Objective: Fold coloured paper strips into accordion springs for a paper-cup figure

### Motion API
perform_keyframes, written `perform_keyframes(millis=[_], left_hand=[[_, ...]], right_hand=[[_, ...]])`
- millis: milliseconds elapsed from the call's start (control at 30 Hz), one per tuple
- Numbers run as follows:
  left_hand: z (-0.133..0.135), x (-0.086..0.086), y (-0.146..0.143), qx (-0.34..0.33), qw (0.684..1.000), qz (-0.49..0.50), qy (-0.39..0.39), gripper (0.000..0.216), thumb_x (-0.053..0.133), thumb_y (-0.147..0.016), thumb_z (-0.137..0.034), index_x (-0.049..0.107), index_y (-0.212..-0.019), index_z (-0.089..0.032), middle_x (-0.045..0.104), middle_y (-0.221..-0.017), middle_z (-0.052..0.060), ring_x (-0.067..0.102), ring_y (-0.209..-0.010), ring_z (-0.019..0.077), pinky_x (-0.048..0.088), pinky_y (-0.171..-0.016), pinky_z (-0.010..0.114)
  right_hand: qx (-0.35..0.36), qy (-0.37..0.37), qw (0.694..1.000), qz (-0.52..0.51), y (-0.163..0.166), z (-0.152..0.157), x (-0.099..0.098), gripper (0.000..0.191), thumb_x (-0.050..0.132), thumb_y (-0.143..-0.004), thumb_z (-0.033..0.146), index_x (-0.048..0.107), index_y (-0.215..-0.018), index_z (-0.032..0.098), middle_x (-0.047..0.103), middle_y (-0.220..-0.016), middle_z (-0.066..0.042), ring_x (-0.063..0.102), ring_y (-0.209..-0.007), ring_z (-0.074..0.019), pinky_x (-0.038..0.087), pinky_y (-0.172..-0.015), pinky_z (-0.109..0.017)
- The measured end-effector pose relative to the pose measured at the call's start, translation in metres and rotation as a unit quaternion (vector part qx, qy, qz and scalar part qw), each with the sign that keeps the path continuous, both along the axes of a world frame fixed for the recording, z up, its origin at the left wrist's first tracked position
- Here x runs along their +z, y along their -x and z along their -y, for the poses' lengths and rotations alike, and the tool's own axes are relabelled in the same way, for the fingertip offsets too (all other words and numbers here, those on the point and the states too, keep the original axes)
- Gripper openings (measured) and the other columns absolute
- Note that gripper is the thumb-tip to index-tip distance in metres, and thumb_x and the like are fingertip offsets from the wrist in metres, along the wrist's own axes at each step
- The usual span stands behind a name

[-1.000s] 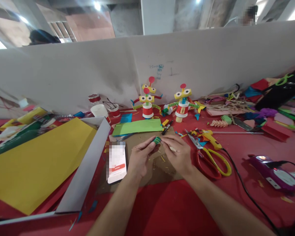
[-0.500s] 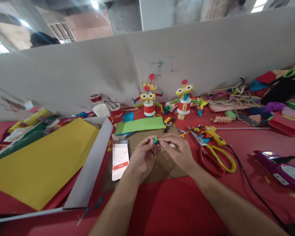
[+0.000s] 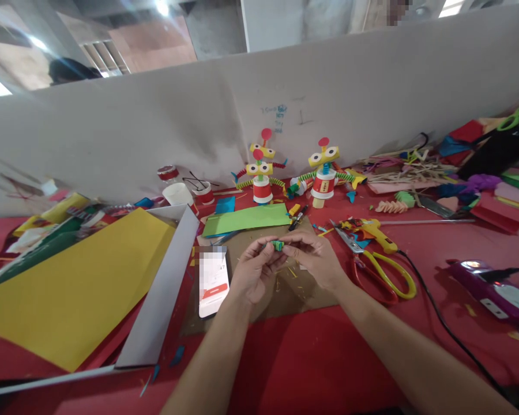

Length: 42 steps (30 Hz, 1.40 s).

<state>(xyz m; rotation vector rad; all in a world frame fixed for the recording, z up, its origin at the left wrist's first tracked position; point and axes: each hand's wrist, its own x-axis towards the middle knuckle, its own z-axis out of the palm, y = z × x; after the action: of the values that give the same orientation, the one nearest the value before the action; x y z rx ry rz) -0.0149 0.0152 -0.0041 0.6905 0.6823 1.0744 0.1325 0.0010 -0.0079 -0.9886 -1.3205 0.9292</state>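
Between my two hands is a small folded paper spring (image 3: 277, 245), green with yellow and blue. My left hand (image 3: 256, 270) pinches its left end between thumb and fingers. At the other end, the thumb and fingers of my right hand (image 3: 313, 257) are closed on it. Both hands hover over a brown cardboard mat (image 3: 263, 305) strewn with thin yellow scraps. Behind them lies a light green paper strip (image 3: 246, 220). A lit phone (image 3: 214, 282) rests beside my left wrist.
Paper robot figures (image 3: 323, 183) stand by the white partition (image 3: 155, 127). Scissors (image 3: 387, 274) and a yellow glue gun (image 3: 378, 231) with a black cord lie to the right, near a purple power strip (image 3: 495, 294). On the left, yellow card (image 3: 82, 282) sits in a white box (image 3: 160, 294).
The paper spring now shows longer between my hands, its folds visible. My right hand's fingers have come round its right end. The view has shifted slightly.
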Motion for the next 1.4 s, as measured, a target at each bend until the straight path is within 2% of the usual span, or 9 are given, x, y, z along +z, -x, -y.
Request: perform_keyframes(millis=[167,267,367,533,700,867,1033,1167,1400], left_hand=[[0.001,0.001,-0.004,0.011,1.000,0.011,0.022,0.025,0.074,-0.068,-0.021,0.070,-0.092,-0.016,0.071,-0.086,0.003,0.065,-0.079,0.0114,0.050,-0.082,0.025],[0.001,0.002,-0.006,0.021,0.999,0.004,0.026,0.025,0.075,-0.066,-0.022,0.071,-0.090,-0.016,0.071,-0.082,0.002,0.065,-0.076,0.0104,0.050,-0.079,0.023],[0.002,0.002,-0.006,0.017,0.999,-0.037,0.001,0.026,0.074,-0.068,-0.027,0.071,-0.091,-0.016,0.071,-0.080,0.003,0.063,-0.073,0.0097,0.049,-0.074,0.021],[0.003,0.003,-0.004,0.051,0.993,-0.102,-0.030,0.024,0.076,-0.065,-0.026,0.069,-0.087,-0.017,0.068,-0.078,0.000,0.059,-0.064,0.0076,0.048,-0.065,0.021],[0.004,0.005,-0.003,-0.018,1.000,-0.002,0.015,0.018,0.073,-0.070,-0.028,0.063,-0.079,-0.016,0.066,-0.077,-0.001,0.064,-0.071,0.0113,0.051,-0.073,0.027],[0.005,0.003,-0.005,-0.039,0.996,0.060,0.043,0.025,0.076,-0.064,-0.012,0.062,-0.084,-0.017,0.067,-0.079,0.000,0.064,-0.074,0.0109,0.051,-0.075,0.026],[0.004,0.003,-0.002,-0.015,1.000,-0.008,0.020,0.023,0.077,-0.062,-0.015,0.062,-0.080,-0.017,0.065,-0.078,-0.001,0.062,-0.070,0.0092,0.052,-0.072,0.025],[0.002,0.005,0.001,-0.004,0.998,-0.061,-0.009,0.022,0.078,-0.061,-0.018,0.065,-0.078,-0.016,0.065,-0.074,-0.002,0.062,-0.066,0.0088,0.052,-0.070,0.024],[0.002,0.003,0.000,0.035,0.997,-0.071,0.013,0.026,0.083,-0.051,-0.020,0.072,-0.073,-0.012,0.070,-0.068,0.004,0.065,-0.064,0.0132,0.053,-0.070,0.028]], right_hand=[[-0.036,-0.051,0.998,0.017,0.002,0.000,-0.003,0.013,0.067,-0.076,0.031,0.071,-0.087,0.027,0.063,-0.093,-0.003,0.059,-0.087,-0.0175,0.049,-0.075,-0.032],[-0.045,-0.072,0.995,0.053,0.001,0.002,0.000,0.024,0.066,-0.077,0.029,0.068,-0.101,0.030,0.060,-0.100,-0.003,0.058,-0.081,-0.0149,0.049,-0.075,-0.032],[-0.029,-0.083,0.990,0.107,0.000,0.005,0.004,0.029,0.063,-0.079,0.026,0.065,-0.108,0.031,0.058,-0.105,-0.004,0.058,-0.080,-0.0141,0.049,-0.076,-0.032],[0.011,-0.085,0.983,0.160,-0.004,0.004,0.006,0.028,0.059,-0.082,0.023,0.066,-0.108,0.030,0.056,-0.107,-0.005,0.055,-0.099,-0.0179,0.048,-0.083,-0.032],[0.036,-0.061,0.992,0.102,-0.006,-0.001,0.003,0.020,0.061,-0.080,0.024,0.066,-0.099,0.026,0.056,-0.103,-0.005,0.056,-0.092,-0.0162,0.048,-0.077,-0.030],[0.053,-0.047,0.997,0.034,-0.002,-0.002,-0.003,0.019,0.060,-0.081,0.025,0.059,-0.100,0.025,0.056,-0.107,-0.004,0.056,-0.091,-0.0149,0.048,-0.078,-0.029],[0.000,-0.102,0.983,0.152,-0.002,0.001,-0.003,0.023,0.059,-0.082,0.022,0.059,-0.104,0.025,0.062,-0.100,-0.004,0.057,-0.090,-0.0171,0.047,-0.077,-0.030],[-0.006,-0.146,0.960,0.240,-0.008,0.001,0.003,0.030,0.060,-0.081,0.019,0.063,-0.110,0.026,0.064,-0.105,-0.006,0.057,-0.100,-0.0198,0.046,-0.085,-0.035],[-0.008,-0.096,0.989,0.115,-0.005,0.000,-0.001,0.029,0.065,-0.075,0.015,0.071,-0.098,0.031,0.069,-0.093,-0.003,0.063,-0.084,-0.0165,0.050,-0.073,-0.030]])
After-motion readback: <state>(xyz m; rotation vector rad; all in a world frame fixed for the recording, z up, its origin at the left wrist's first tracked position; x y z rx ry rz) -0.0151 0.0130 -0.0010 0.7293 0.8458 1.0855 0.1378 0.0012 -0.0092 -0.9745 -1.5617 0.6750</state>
